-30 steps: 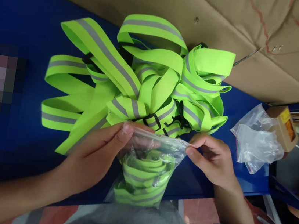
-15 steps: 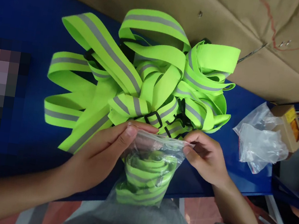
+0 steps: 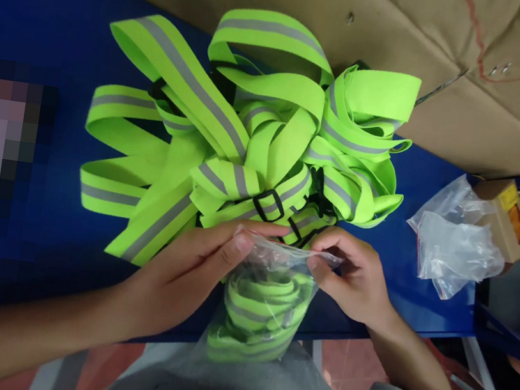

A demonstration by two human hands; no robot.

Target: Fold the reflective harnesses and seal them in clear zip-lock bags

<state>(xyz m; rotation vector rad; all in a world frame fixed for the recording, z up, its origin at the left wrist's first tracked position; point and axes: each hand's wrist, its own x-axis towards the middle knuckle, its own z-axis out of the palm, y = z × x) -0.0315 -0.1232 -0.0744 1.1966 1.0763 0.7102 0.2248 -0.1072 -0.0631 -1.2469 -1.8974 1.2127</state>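
Note:
Hanging between my hands at the table's front edge is a clear zip bag [image 3: 275, 258] with a coiled neon-yellow reflective strap [image 3: 257, 314] inside. My left hand [image 3: 191, 269] pinches the left part of the bag's top between thumb and fingers. At the right end of the zip edge, my right hand [image 3: 350, 275] grips the plastic between thumb and forefinger, a small corner sticking out past them. Just beyond the bag lies a heaped pile of neon reflective straps [image 3: 178, 87] with grey stripes. A black buckle [image 3: 269, 205] shows at the near side of that pile.
The blue table [image 3: 54, 243] carries several clear plastic bags [image 3: 456, 242] on the right, beside a small brown cardboard box [image 3: 503, 216]. Brown cardboard [image 3: 406, 48] stands along the back. White cables lie at the far right, and part of another person shows there.
My right hand has slid left along the bag's top edge and my left hand has shifted slightly right, so they are closer together. The bag's opening looks flatter.

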